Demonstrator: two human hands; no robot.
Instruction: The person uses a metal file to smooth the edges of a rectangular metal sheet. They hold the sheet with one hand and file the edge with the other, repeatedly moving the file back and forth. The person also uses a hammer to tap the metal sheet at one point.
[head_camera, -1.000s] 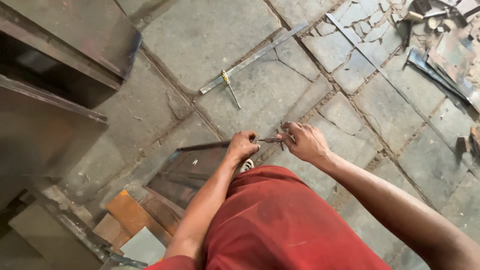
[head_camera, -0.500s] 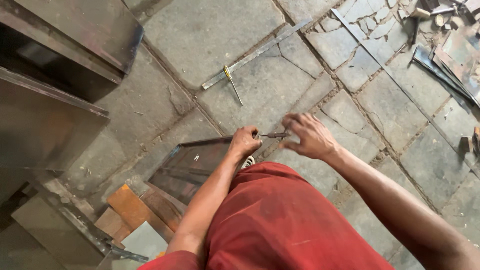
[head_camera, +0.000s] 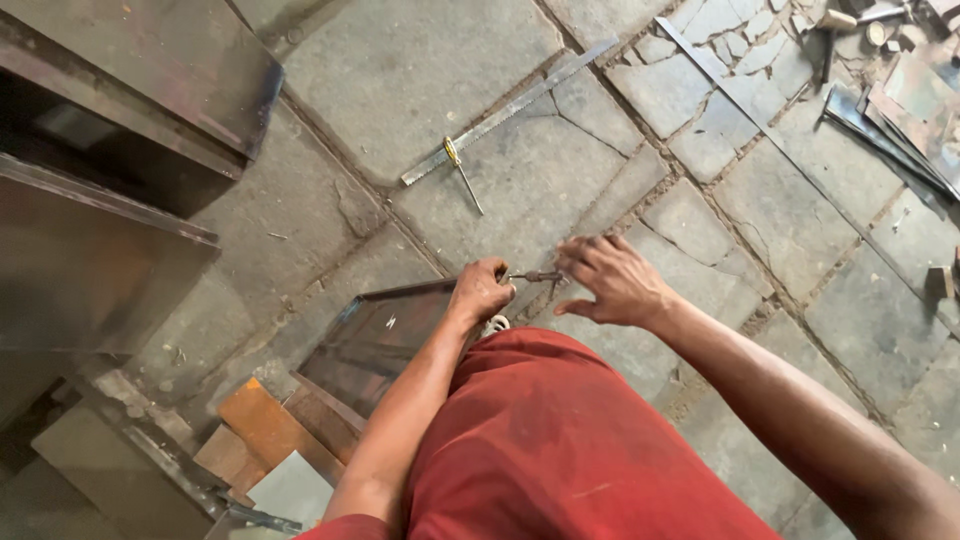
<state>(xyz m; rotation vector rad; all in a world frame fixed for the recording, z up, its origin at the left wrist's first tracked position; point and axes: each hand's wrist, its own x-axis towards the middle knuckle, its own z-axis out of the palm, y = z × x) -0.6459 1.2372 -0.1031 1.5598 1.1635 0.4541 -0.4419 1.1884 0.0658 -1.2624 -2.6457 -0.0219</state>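
L hand (head_camera: 482, 292) fisted tight round a small metal tool (head_camera: 536, 276), its tip sticking out to the right, over the corner of one dark metal sheet (head_camera: 375, 340) on the stone floor (head_camera: 420, 60). R hand (head_camera: 612, 282) spread, fingers loose, just beside the tip; can't tell if touching. One long ruler (head_camera: 510, 110) and one screwdriver (head_camera: 462, 174) lie crossed further out.

Red trousers (head_camera: 560, 440), grey paving stones (head_camera: 420, 70)
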